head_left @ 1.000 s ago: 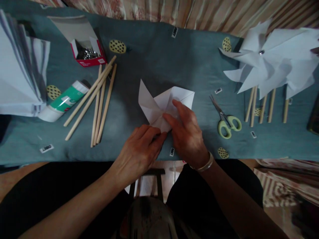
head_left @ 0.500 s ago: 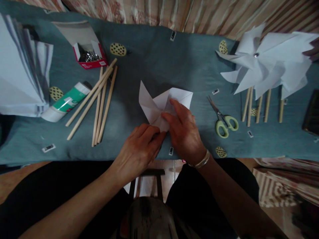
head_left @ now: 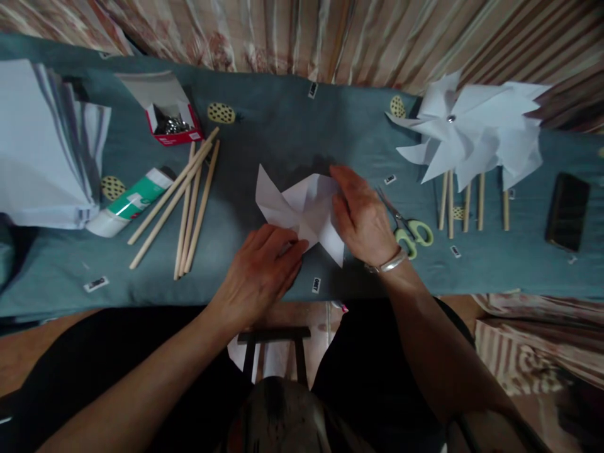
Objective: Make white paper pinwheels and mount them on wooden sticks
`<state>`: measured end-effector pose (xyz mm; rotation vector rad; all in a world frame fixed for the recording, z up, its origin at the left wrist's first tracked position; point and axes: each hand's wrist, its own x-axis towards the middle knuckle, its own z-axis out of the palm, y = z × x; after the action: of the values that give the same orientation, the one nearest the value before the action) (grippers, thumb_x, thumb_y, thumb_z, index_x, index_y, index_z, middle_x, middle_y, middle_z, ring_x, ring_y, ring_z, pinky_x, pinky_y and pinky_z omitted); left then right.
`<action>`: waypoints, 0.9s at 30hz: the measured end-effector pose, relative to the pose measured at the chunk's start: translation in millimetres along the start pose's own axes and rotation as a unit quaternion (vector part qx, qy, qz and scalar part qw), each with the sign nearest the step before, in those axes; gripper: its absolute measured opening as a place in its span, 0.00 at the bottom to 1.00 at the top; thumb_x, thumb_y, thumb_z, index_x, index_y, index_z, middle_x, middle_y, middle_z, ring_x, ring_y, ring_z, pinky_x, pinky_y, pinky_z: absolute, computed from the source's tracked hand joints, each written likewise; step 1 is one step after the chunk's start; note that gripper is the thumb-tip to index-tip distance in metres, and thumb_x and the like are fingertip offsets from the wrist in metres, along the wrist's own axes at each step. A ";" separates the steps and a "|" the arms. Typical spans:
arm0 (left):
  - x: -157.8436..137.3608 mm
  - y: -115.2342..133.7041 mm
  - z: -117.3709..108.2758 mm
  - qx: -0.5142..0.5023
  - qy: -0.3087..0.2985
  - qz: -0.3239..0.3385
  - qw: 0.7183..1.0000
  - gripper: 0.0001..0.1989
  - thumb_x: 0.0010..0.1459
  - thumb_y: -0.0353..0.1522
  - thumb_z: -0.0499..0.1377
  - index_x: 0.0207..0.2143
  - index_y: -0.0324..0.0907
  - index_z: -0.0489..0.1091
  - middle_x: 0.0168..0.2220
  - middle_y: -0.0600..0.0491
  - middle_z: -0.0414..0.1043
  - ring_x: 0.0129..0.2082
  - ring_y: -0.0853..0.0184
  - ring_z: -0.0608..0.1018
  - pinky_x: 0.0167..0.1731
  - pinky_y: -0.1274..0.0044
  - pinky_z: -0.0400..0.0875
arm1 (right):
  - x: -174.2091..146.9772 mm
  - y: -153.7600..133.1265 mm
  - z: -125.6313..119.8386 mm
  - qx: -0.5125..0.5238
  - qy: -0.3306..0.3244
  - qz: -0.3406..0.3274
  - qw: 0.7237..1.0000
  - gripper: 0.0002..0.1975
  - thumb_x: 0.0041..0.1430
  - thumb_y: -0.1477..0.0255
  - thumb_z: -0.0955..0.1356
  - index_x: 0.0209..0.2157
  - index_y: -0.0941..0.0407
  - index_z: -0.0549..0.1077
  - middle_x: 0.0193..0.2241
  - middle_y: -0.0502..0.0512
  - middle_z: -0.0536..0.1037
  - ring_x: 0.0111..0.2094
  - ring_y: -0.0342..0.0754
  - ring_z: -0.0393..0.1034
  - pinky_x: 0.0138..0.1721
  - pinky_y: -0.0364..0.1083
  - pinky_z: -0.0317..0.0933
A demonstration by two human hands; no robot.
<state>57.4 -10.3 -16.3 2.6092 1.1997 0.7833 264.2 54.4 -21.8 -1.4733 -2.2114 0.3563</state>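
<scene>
Folded paper (head_left: 304,204) lies on the table (head_left: 283,126), toward the near edge. Left hand (head_left: 262,267) pinches its near side; right hand (head_left: 368,217) touches its right side, grip unclear. Step judged: folding. Next move likely calls for keeping the paper steady.

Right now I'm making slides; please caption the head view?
Left hand and right hand at a pinwheel-shaped white paper, green-handled scissors nearby.
</scene>
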 end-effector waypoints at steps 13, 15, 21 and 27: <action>-5.8 -36.7 -16.6 0.034 0.035 -0.061 0.997 0.13 0.61 0.24 0.55 0.44 0.45 0.73 0.50 0.46 0.72 0.48 0.54 0.73 0.47 0.59 0.69 | -42.8 -9.5 -18.4 0.076 0.045 0.090 0.992 0.12 0.60 0.71 0.67 0.45 0.56 0.78 0.34 0.53 0.83 0.33 0.49 0.78 0.39 0.48 0.72; -5.6 -32.9 -16.3 0.038 0.048 -0.045 0.997 0.11 0.61 0.26 0.56 0.45 0.43 0.73 0.49 0.43 0.72 0.47 0.54 0.73 0.45 0.60 0.70 | -48.2 -13.7 -17.5 0.101 0.036 0.118 0.987 0.12 0.59 0.71 0.68 0.45 0.55 0.78 0.31 0.51 0.82 0.30 0.47 0.77 0.36 0.47 0.71; -5.6 -10.6 -2.2 0.024 0.016 0.038 0.999 0.18 0.62 0.43 0.59 0.46 0.39 0.70 0.41 0.46 0.74 0.40 0.58 0.74 0.37 0.66 0.73 | -53.5 -21.2 -14.4 0.154 0.007 0.161 0.975 0.13 0.58 0.69 0.68 0.44 0.56 0.77 0.24 0.47 0.80 0.24 0.44 0.73 0.31 0.44 0.67; -5.2 -3.0 0.7 0.054 -0.046 0.031 0.997 0.14 0.64 0.39 0.58 0.43 0.37 0.72 0.37 0.47 0.74 0.37 0.59 0.74 0.37 0.68 0.74 | -54.2 -23.5 -17.3 0.123 0.006 0.144 0.982 0.11 0.58 0.70 0.69 0.42 0.57 0.78 0.23 0.48 0.80 0.23 0.45 0.73 0.29 0.45 0.67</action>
<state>53.0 -12.2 -20.0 2.7492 1.1717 0.6186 271.7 -5.2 -8.7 -1.6489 -1.8642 0.6881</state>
